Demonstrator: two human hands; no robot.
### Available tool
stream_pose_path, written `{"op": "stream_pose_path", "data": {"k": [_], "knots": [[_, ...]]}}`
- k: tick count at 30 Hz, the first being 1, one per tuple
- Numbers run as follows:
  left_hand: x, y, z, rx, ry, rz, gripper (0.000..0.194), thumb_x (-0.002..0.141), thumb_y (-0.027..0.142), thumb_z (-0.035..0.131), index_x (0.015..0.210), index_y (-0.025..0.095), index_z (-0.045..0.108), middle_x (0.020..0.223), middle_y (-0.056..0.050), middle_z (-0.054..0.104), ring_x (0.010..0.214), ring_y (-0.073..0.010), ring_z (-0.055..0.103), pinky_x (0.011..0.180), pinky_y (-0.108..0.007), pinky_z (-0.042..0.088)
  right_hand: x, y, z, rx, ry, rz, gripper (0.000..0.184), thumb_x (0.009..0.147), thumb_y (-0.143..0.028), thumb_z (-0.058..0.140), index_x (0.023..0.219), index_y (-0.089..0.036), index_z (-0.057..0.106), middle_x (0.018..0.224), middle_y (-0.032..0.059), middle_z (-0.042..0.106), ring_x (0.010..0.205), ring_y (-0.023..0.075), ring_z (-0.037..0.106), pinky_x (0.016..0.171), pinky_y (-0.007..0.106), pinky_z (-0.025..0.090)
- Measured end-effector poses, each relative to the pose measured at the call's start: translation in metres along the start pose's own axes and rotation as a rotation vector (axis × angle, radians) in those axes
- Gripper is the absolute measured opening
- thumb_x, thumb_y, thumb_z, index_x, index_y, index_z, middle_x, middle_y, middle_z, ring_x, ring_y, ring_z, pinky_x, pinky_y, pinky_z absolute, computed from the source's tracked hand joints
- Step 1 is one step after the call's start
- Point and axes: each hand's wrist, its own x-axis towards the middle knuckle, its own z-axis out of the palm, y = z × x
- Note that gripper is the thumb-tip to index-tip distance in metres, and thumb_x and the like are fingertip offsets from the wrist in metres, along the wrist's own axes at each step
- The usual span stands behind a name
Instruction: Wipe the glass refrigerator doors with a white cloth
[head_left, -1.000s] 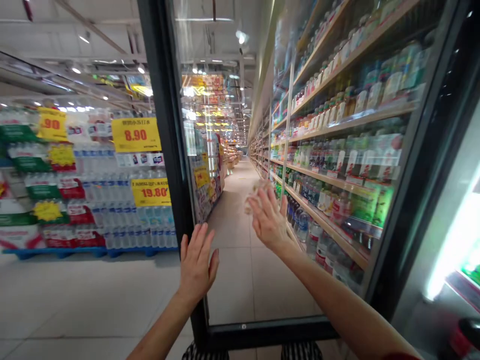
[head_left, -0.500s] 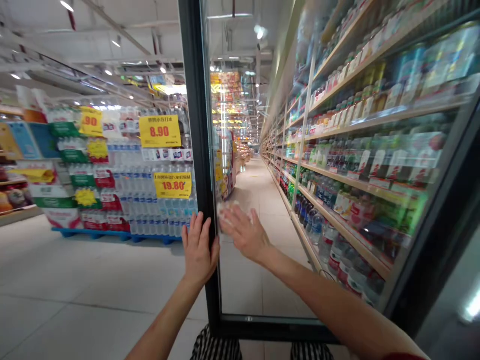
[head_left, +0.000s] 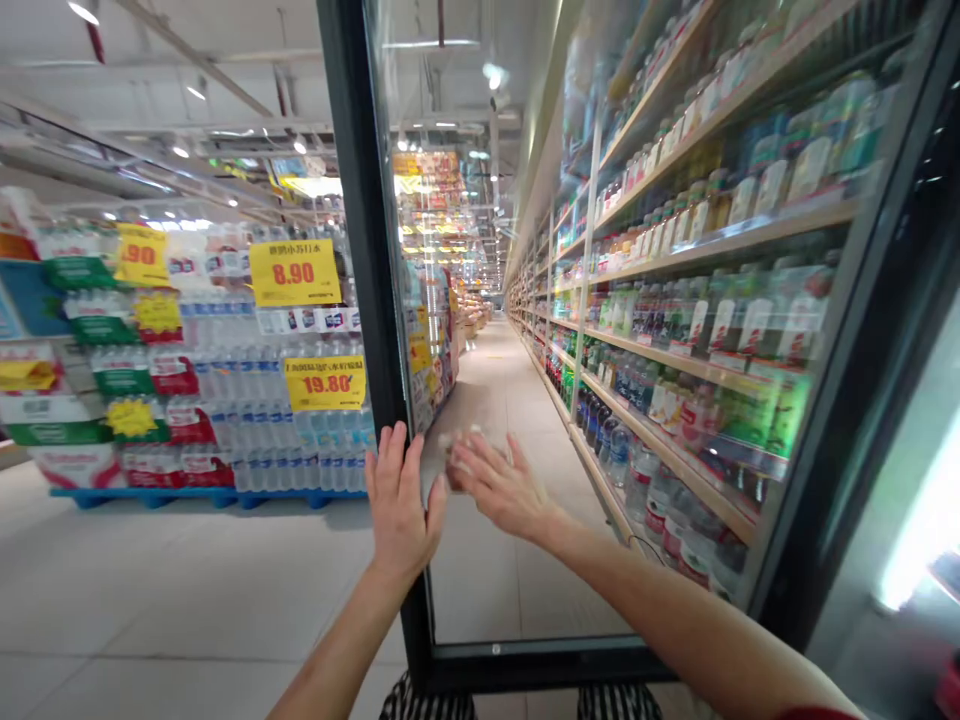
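Note:
A tall glass door [head_left: 615, 330] with a black frame [head_left: 358, 250] stands swung out in front of me. My left hand [head_left: 400, 505] clasps the frame's edge, fingers upright on the outer side and the thumb across on the glass side. My right hand [head_left: 501, 488] lies flat against the glass just right of it, pressing a small pale crumpled cloth [head_left: 452, 452] under the fingertips. The cloth is partly hidden and blurred.
Through the glass runs a long aisle [head_left: 495, 400] with drink shelves [head_left: 675, 400] along the right. Stacked packs of bottled water [head_left: 247, 400] with yellow price signs stand on a blue pallet at the left. A lit cooler interior [head_left: 922, 520] shows at the far right.
My right hand slid left and down across the glass with the cloth, from mid-pane to close beside my left hand. My left hand moved up a little along the frame.

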Motion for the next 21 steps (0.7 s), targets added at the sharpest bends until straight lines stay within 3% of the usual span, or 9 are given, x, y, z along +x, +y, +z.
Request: {"op": "stream_pose_path", "data": {"k": [2, 6, 8, 13, 14, 18, 21], "knots": [[0.0, 0.004, 0.006, -0.012, -0.006, 0.018, 0.063, 0.082, 0.018, 0.048, 0.138, 0.021, 0.02, 0.145, -0.011, 0.022, 0.133, -0.0265, 0.021, 0.106, -0.051, 0.018, -0.017, 0.005, -0.001, -0.01, -0.011, -0.019, 0.038, 0.082, -0.021, 0.044, 0.119, -0.029, 0.05, 0.136, -0.0006, 0.043, 0.134, 0.0169, 0.022, 0.11, 0.049, 0.0], [0.006, 0.02, 0.026, -0.029, -0.034, 0.075, 0.062, 0.082, 0.018, 0.047, 0.138, 0.019, 0.02, 0.145, -0.013, 0.023, 0.133, -0.0259, 0.021, 0.106, -0.05, 0.02, -0.006, 0.045, -0.021, -0.126, 0.126, 0.355, 0.044, 0.082, -0.026, 0.043, 0.126, -0.026, 0.044, 0.137, 0.0061, 0.041, 0.134, 0.0228, 0.021, 0.108, 0.052, 0.004], [0.013, 0.03, 0.037, -0.037, -0.042, 0.091, 0.062, 0.082, 0.018, 0.047, 0.138, 0.018, 0.02, 0.144, -0.014, 0.023, 0.134, -0.026, 0.02, 0.106, -0.051, 0.019, -0.001, 0.057, -0.03, -0.166, 0.172, 0.473, 0.045, 0.082, -0.026, 0.043, 0.127, -0.024, 0.043, 0.138, 0.0089, 0.039, 0.135, 0.0246, 0.019, 0.107, 0.053, 0.008], [0.038, 0.042, 0.06, -0.048, -0.008, 0.13, 0.061, 0.082, 0.021, 0.047, 0.138, 0.018, 0.021, 0.143, -0.014, 0.025, 0.134, -0.0254, 0.02, 0.107, -0.05, 0.015, -0.03, 0.068, -0.038, -0.149, 0.05, 0.237, 0.042, 0.08, -0.024, 0.045, 0.122, -0.029, 0.048, 0.132, 0.0037, 0.047, 0.133, 0.0211, 0.025, 0.108, 0.051, 0.006], [0.043, 0.042, 0.064, -0.044, 0.006, 0.141, 0.062, 0.082, 0.021, 0.048, 0.138, 0.018, 0.022, 0.143, -0.014, 0.026, 0.134, -0.0254, 0.02, 0.107, -0.05, 0.015, -0.035, 0.077, -0.04, -0.167, 0.065, 0.247, 0.042, 0.08, -0.025, 0.045, 0.122, -0.029, 0.047, 0.132, 0.0037, 0.047, 0.133, 0.021, 0.025, 0.108, 0.051, 0.006], [0.057, 0.046, 0.077, 0.003, 0.058, 0.146, 0.062, 0.081, 0.023, 0.05, 0.138, 0.019, 0.023, 0.143, -0.013, 0.027, 0.134, -0.0252, 0.019, 0.108, -0.05, 0.011, -0.042, 0.129, -0.058, -0.309, 0.269, 0.628, 0.046, 0.083, -0.027, 0.039, 0.129, -0.023, 0.04, 0.139, 0.0101, 0.036, 0.134, 0.0249, 0.023, 0.106, 0.053, 0.011], [0.06, 0.047, 0.083, 0.019, 0.069, 0.145, 0.063, 0.081, 0.023, 0.05, 0.138, 0.022, 0.024, 0.144, -0.011, 0.025, 0.134, -0.0247, 0.018, 0.108, -0.05, 0.01, -0.047, 0.14, -0.067, -0.346, 0.306, 0.768, 0.047, 0.084, -0.026, 0.037, 0.131, -0.022, 0.038, 0.141, 0.0108, 0.032, 0.134, 0.0257, 0.022, 0.106, 0.052, 0.014]]}}
